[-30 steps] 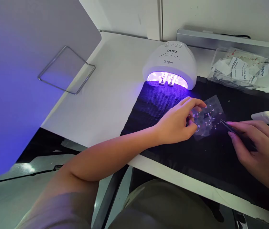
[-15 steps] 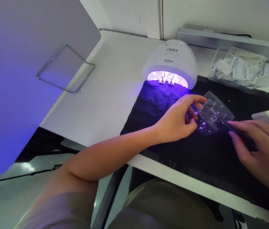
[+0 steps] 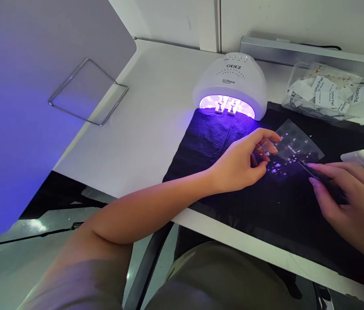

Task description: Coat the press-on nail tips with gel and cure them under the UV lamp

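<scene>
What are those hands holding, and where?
Left hand pinches the clear sticker sheet by its left edge; right hand holds dark tweezers by the shaft.

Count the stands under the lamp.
2. The left stand and the right stand sit side by side at the mouth of the lamp. Its dome may hide more further in.
</scene>
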`<control>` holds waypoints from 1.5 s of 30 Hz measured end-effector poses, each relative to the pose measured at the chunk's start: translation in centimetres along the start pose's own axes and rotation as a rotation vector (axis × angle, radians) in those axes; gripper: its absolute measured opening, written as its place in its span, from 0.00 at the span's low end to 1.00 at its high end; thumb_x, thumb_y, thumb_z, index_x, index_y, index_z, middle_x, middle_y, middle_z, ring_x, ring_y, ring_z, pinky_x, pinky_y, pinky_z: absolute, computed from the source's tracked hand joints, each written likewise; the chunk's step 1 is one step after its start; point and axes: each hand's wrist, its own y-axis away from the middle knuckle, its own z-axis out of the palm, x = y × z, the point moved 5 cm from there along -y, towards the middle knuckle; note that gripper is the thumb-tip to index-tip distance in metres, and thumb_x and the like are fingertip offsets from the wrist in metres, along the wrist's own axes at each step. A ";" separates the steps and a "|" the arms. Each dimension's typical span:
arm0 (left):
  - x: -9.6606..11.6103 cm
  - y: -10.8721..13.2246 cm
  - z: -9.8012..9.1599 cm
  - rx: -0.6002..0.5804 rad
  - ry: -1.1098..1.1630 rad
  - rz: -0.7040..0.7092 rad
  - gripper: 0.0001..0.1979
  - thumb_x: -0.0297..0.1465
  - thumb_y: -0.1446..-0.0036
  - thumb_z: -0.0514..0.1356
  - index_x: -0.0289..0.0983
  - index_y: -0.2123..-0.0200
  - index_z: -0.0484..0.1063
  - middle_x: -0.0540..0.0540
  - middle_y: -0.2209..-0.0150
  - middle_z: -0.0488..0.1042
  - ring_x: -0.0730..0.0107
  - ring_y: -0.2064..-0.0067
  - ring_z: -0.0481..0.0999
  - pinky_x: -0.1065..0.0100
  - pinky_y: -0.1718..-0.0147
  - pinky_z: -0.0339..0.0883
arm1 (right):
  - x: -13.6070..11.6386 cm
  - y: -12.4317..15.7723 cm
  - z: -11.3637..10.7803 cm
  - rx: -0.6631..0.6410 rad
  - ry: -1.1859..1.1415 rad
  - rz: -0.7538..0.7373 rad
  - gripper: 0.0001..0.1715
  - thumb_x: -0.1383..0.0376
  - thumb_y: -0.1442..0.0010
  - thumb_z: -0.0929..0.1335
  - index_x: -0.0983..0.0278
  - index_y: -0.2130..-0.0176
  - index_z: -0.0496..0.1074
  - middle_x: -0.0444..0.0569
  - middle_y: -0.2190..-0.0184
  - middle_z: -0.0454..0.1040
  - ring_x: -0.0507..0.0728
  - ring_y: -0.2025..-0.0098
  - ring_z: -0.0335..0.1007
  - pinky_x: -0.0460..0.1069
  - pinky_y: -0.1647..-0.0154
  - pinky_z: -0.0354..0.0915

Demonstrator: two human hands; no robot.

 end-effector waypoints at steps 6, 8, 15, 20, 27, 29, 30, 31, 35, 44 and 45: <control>-0.3 0.0 0.0 -0.008 -0.015 0.048 0.25 0.17 0.39 0.57 0.36 0.40 0.69 0.43 0.46 0.80 0.74 0.56 0.81 0.70 0.60 0.77 | 0.2 0.0 -0.1 0.013 0.003 -0.010 0.17 0.57 0.24 0.66 0.59 0.43 0.79 0.47 0.54 0.81 0.57 0.55 0.82 0.52 0.56 0.76; -0.3 0.0 0.0 -0.007 -0.019 0.051 0.26 0.16 0.40 0.57 0.36 0.40 0.69 0.43 0.46 0.80 0.74 0.56 0.81 0.70 0.60 0.78 | 0.2 0.0 0.0 0.008 0.005 -0.007 0.17 0.57 0.24 0.66 0.58 0.43 0.79 0.47 0.54 0.81 0.56 0.56 0.82 0.52 0.56 0.76; -0.3 0.0 0.0 -0.013 -0.019 0.053 0.27 0.16 0.41 0.57 0.37 0.39 0.69 0.44 0.46 0.79 0.73 0.56 0.81 0.70 0.61 0.77 | 0.1 0.0 0.0 0.003 0.012 -0.009 0.17 0.58 0.24 0.66 0.58 0.43 0.78 0.47 0.54 0.81 0.57 0.55 0.82 0.52 0.54 0.77; -0.2 0.0 0.1 -0.026 -0.001 0.050 0.26 0.17 0.39 0.57 0.37 0.39 0.69 0.43 0.47 0.79 0.72 0.56 0.81 0.69 0.63 0.76 | 0.0 -0.1 0.0 0.005 0.010 -0.008 0.15 0.58 0.24 0.66 0.57 0.44 0.78 0.47 0.55 0.81 0.56 0.56 0.82 0.52 0.58 0.77; -0.1 0.0 0.0 -0.024 -0.007 0.039 0.27 0.16 0.40 0.58 0.38 0.39 0.69 0.43 0.45 0.80 0.72 0.55 0.82 0.69 0.64 0.75 | -0.2 0.0 -0.2 0.010 0.000 -0.016 0.16 0.59 0.24 0.66 0.57 0.43 0.78 0.46 0.54 0.81 0.56 0.55 0.82 0.52 0.54 0.77; -0.1 0.0 0.0 -0.017 -0.015 0.027 0.26 0.17 0.39 0.59 0.39 0.39 0.70 0.43 0.45 0.80 0.72 0.56 0.82 0.70 0.64 0.76 | -0.3 0.0 -0.3 0.016 0.006 -0.014 0.15 0.58 0.24 0.66 0.57 0.43 0.78 0.47 0.54 0.81 0.56 0.56 0.82 0.52 0.56 0.77; 0.0 0.0 0.0 -0.015 -0.020 0.021 0.26 0.17 0.39 0.60 0.39 0.39 0.70 0.43 0.46 0.80 0.72 0.56 0.82 0.70 0.64 0.76 | -0.3 0.0 -0.3 0.018 0.011 -0.010 0.15 0.58 0.24 0.66 0.57 0.43 0.78 0.47 0.54 0.81 0.56 0.56 0.81 0.52 0.57 0.77; 0.0 0.0 0.0 -0.012 -0.025 0.016 0.25 0.18 0.39 0.60 0.38 0.40 0.70 0.43 0.46 0.80 0.72 0.56 0.82 0.70 0.64 0.77 | -0.3 0.0 -0.3 0.018 0.016 -0.007 0.15 0.58 0.24 0.66 0.57 0.43 0.78 0.47 0.54 0.81 0.56 0.56 0.81 0.52 0.58 0.76; -0.1 0.0 0.0 -0.001 -0.034 0.020 0.25 0.18 0.39 0.62 0.36 0.40 0.71 0.43 0.47 0.81 0.74 0.58 0.81 0.72 0.65 0.76 | -0.2 0.0 -0.1 0.016 0.025 -0.005 0.15 0.58 0.24 0.67 0.57 0.43 0.78 0.46 0.53 0.81 0.55 0.57 0.81 0.51 0.59 0.77; -0.4 -0.1 0.0 -0.006 -0.055 0.022 0.25 0.18 0.39 0.61 0.33 0.39 0.73 0.42 0.48 0.83 0.76 0.60 0.81 0.74 0.66 0.75 | -0.1 0.1 0.0 0.009 0.025 -0.033 0.16 0.58 0.24 0.66 0.56 0.43 0.77 0.47 0.54 0.81 0.57 0.55 0.82 0.53 0.54 0.78; -0.3 -0.1 0.0 -0.004 -0.061 0.022 0.25 0.18 0.39 0.61 0.33 0.39 0.73 0.42 0.48 0.83 0.76 0.59 0.81 0.74 0.66 0.75 | -0.1 0.1 0.0 0.008 0.029 -0.026 0.16 0.58 0.24 0.66 0.56 0.43 0.77 0.47 0.54 0.82 0.57 0.55 0.82 0.53 0.55 0.78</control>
